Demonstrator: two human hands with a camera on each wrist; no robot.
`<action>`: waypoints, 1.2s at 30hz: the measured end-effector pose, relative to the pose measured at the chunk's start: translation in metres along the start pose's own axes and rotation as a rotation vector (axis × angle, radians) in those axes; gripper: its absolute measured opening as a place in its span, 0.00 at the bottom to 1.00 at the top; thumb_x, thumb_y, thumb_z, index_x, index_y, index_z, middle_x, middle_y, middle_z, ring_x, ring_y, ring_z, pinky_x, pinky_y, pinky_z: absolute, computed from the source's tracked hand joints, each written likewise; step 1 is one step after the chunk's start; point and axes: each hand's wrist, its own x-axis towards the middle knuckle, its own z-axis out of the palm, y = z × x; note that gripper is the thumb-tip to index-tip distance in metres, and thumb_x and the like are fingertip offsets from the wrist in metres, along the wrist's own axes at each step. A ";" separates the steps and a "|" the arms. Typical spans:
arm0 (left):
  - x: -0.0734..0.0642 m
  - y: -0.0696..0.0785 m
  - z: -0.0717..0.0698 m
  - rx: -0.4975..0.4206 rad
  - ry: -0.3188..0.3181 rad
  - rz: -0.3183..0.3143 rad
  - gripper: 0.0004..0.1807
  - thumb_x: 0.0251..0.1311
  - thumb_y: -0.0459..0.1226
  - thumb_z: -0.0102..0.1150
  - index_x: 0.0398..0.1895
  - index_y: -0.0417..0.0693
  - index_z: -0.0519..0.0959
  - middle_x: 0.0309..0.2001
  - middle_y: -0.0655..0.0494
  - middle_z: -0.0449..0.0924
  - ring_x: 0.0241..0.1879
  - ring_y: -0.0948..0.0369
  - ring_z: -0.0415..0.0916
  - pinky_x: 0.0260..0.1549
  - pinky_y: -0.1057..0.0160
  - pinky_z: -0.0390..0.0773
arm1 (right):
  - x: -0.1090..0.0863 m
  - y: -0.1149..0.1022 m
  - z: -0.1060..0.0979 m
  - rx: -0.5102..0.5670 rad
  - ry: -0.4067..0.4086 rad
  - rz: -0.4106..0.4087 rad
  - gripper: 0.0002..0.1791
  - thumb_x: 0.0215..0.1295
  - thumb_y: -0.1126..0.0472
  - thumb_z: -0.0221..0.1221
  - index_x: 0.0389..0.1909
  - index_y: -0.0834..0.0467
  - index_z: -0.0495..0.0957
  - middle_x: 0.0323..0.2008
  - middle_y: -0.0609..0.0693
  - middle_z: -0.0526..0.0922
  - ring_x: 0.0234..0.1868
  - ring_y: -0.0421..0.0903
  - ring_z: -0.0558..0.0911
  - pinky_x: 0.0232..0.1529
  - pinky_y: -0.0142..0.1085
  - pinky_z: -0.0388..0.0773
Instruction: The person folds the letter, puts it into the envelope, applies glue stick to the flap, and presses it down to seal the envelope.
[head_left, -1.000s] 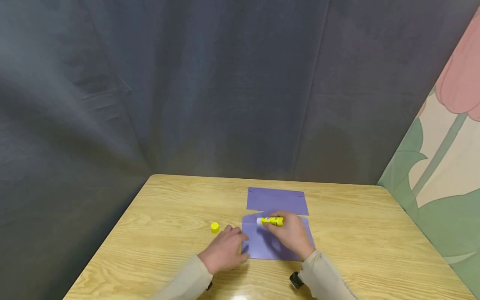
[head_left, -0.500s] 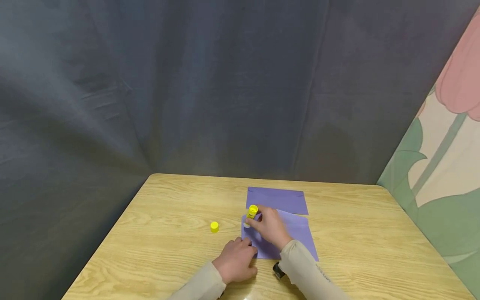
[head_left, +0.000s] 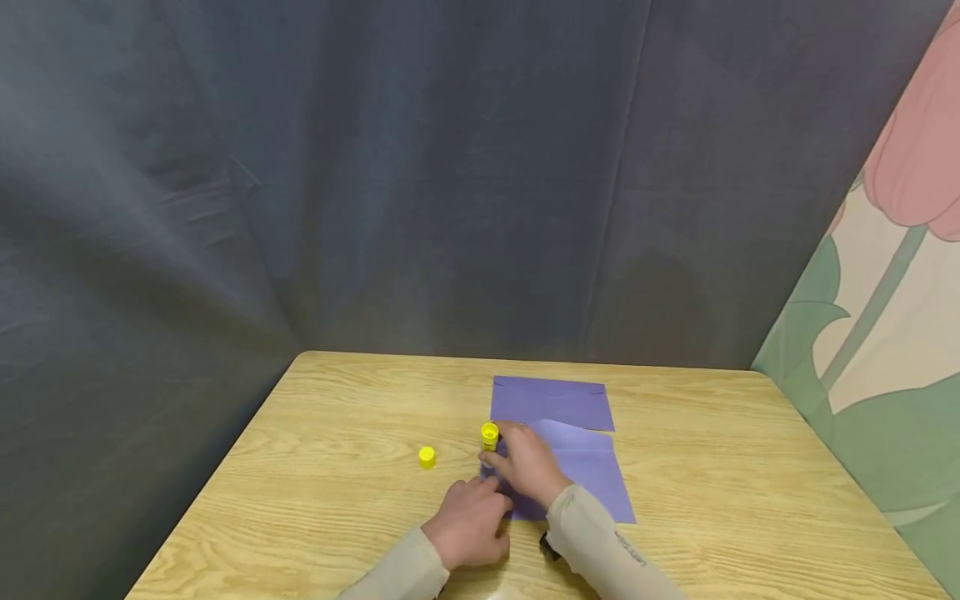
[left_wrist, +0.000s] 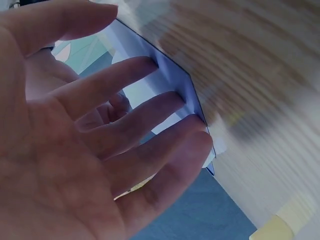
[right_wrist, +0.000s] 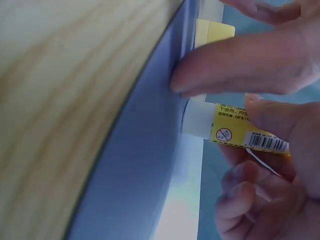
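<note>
An uncapped yellow glue stick (head_left: pixel 489 434) is pinched between thumb and fingers of my right hand (head_left: pixel 531 468). In the right wrist view its white end (right_wrist: pixel 198 118) meets the purple paper (right_wrist: pixel 132 165). That paper is an envelope (head_left: pixel 600 483) with its flap unfolded, lying flat on the table; the stick stands nearly upright at its left side. My left hand (head_left: pixel 471 521) rests at the envelope's lower left corner, its fingertips (left_wrist: pixel 187 122) pressing on the paper in the left wrist view. Left of the envelope stands the yellow cap (head_left: pixel 427 457).
A second purple envelope (head_left: pixel 551 400) lies just behind the first. Bare wooden table (head_left: pixel 337 500) extends to both sides. A dark grey curtain (head_left: pixel 450 183) hangs behind, and a flower-patterned panel (head_left: pixel 885 350) stands at the right.
My right hand has moved left, and the glue stick has swung from sideways above the envelope to nearly upright on it. My left hand has shifted slightly right, onto the envelope's corner.
</note>
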 end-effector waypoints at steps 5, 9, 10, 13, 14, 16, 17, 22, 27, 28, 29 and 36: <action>0.002 0.000 0.000 0.021 0.036 0.006 0.06 0.49 0.46 0.67 0.24 0.57 0.81 0.30 0.61 0.73 0.29 0.61 0.72 0.26 0.60 0.71 | -0.006 0.006 -0.008 0.005 -0.002 0.008 0.09 0.62 0.58 0.69 0.37 0.54 0.79 0.33 0.46 0.81 0.34 0.44 0.78 0.36 0.43 0.76; 0.002 0.002 0.000 0.035 0.073 0.005 0.11 0.48 0.45 0.67 0.16 0.58 0.75 0.26 0.61 0.71 0.26 0.62 0.70 0.24 0.62 0.69 | -0.011 0.012 -0.013 -0.007 0.008 0.008 0.09 0.62 0.57 0.69 0.36 0.53 0.78 0.32 0.45 0.80 0.33 0.43 0.77 0.35 0.42 0.75; 0.002 0.002 0.000 0.035 0.079 0.002 0.12 0.48 0.45 0.67 0.15 0.58 0.74 0.26 0.61 0.70 0.25 0.62 0.69 0.23 0.62 0.68 | -0.012 0.013 -0.015 -0.006 0.011 0.008 0.09 0.62 0.57 0.69 0.35 0.52 0.77 0.31 0.44 0.80 0.32 0.43 0.76 0.34 0.41 0.75; 0.002 0.003 -0.001 0.025 0.095 -0.001 0.13 0.47 0.43 0.67 0.13 0.57 0.73 0.24 0.61 0.67 0.23 0.63 0.67 0.21 0.63 0.66 | -0.015 0.017 -0.018 -0.008 0.037 0.005 0.10 0.61 0.57 0.70 0.33 0.51 0.77 0.31 0.44 0.80 0.32 0.43 0.77 0.34 0.41 0.76; 0.002 0.003 -0.001 0.021 0.097 0.000 0.14 0.48 0.43 0.67 0.13 0.57 0.72 0.23 0.62 0.67 0.22 0.63 0.66 0.21 0.63 0.65 | -0.017 0.019 -0.019 -0.008 0.043 0.009 0.10 0.60 0.57 0.70 0.33 0.51 0.76 0.30 0.43 0.79 0.32 0.42 0.76 0.34 0.41 0.76; 0.002 0.003 0.000 0.018 0.106 0.004 0.14 0.48 0.43 0.67 0.13 0.57 0.72 0.23 0.62 0.65 0.22 0.64 0.65 0.20 0.64 0.64 | -0.020 0.021 -0.021 -0.014 0.058 0.012 0.11 0.59 0.57 0.71 0.32 0.50 0.76 0.30 0.42 0.79 0.32 0.41 0.77 0.35 0.41 0.76; 0.002 0.003 0.000 0.020 0.113 0.007 0.14 0.47 0.43 0.67 0.13 0.57 0.71 0.22 0.62 0.65 0.21 0.64 0.65 0.20 0.64 0.64 | -0.022 0.023 -0.022 -0.017 0.063 0.014 0.11 0.59 0.57 0.71 0.33 0.50 0.76 0.31 0.42 0.79 0.33 0.41 0.77 0.36 0.42 0.77; 0.002 0.002 0.003 0.024 0.125 0.011 0.14 0.47 0.43 0.66 0.12 0.57 0.71 0.21 0.62 0.64 0.21 0.64 0.63 0.19 0.65 0.63 | -0.029 0.030 -0.026 -0.016 0.058 0.032 0.12 0.57 0.57 0.72 0.37 0.53 0.79 0.34 0.43 0.82 0.36 0.43 0.80 0.39 0.43 0.78; 0.003 0.002 0.004 0.029 0.128 0.011 0.10 0.46 0.42 0.66 0.15 0.57 0.76 0.21 0.63 0.65 0.21 0.64 0.64 0.20 0.65 0.63 | -0.034 0.037 -0.033 -0.001 0.041 0.055 0.12 0.57 0.58 0.72 0.38 0.52 0.80 0.33 0.42 0.82 0.34 0.42 0.80 0.35 0.41 0.78; 0.003 0.002 0.003 0.030 0.126 0.011 0.09 0.47 0.42 0.66 0.15 0.58 0.76 0.21 0.63 0.65 0.21 0.64 0.64 0.20 0.65 0.63 | -0.035 0.039 -0.035 -0.001 0.038 0.064 0.11 0.57 0.57 0.72 0.38 0.51 0.80 0.33 0.41 0.82 0.34 0.41 0.79 0.35 0.41 0.77; 0.003 0.002 0.002 0.029 0.125 0.012 0.09 0.47 0.42 0.66 0.15 0.58 0.77 0.21 0.63 0.65 0.21 0.65 0.64 0.20 0.65 0.63 | -0.036 0.040 -0.037 -0.004 0.034 0.073 0.11 0.57 0.57 0.72 0.38 0.51 0.80 0.33 0.41 0.82 0.34 0.41 0.79 0.35 0.41 0.77; 0.003 0.002 0.000 0.024 0.122 0.011 0.09 0.46 0.41 0.66 0.15 0.57 0.76 0.21 0.63 0.65 0.21 0.64 0.63 0.20 0.65 0.62 | -0.045 0.051 -0.050 -0.052 0.037 0.116 0.15 0.58 0.54 0.72 0.44 0.52 0.82 0.39 0.45 0.84 0.33 0.39 0.78 0.34 0.40 0.76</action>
